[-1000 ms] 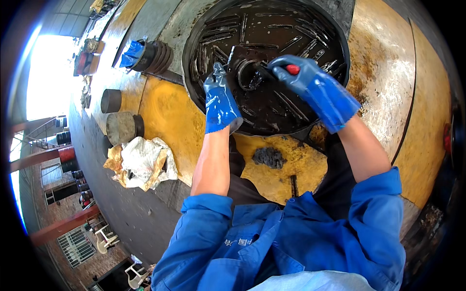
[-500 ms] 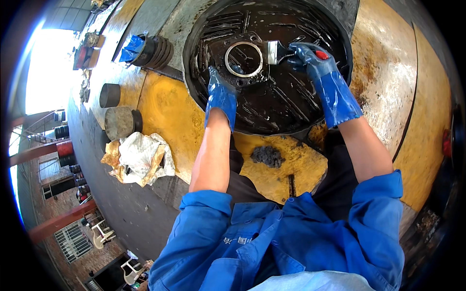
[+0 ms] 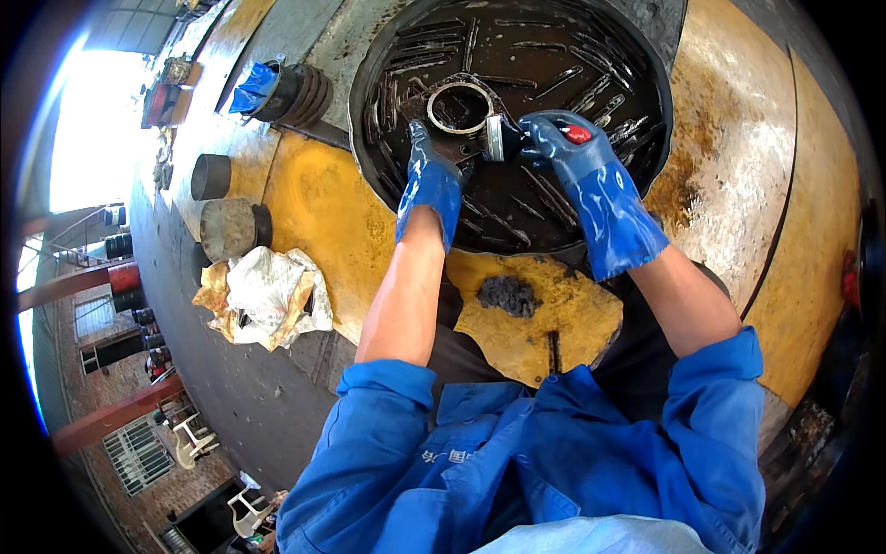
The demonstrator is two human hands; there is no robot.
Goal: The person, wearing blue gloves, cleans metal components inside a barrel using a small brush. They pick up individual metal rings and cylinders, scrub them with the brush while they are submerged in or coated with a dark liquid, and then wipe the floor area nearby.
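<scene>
– Both hands wear blue gloves [image 3: 620, 222]. State the condition of each.

– Left hand [image 3: 430, 175]: closed on the lower left edge of a dark flanged part [image 3: 450, 145], thumb side uppermost; the fingers beneath are hidden. Right hand [image 3: 570, 152]: clenched around a flat brush [image 3: 498, 138], with a red section of its handle [image 3: 577, 135] showing at the grip.

– Specify the position of the flanged part.

– It is held over the near half of a large round tub [image 3: 360, 125], its bright ring [image 3: 430, 108] facing up.

– And the brush head?

– Directed left, at the lower right edge of the part. Whether the bristles press on it cannot be told.

– List the tub contents.

– Dark, glossy liquid with many narrow strips [image 3: 468, 44] in it.

– Identify adjacent items.

– Between the person's legs, a dark lump [image 3: 508, 295] lies on a yellow board [image 3: 563, 309]. To the left are a crumpled white bag [image 3: 268, 294] and two cylindrical pieces [image 3: 228, 231], located near each other.
</scene>
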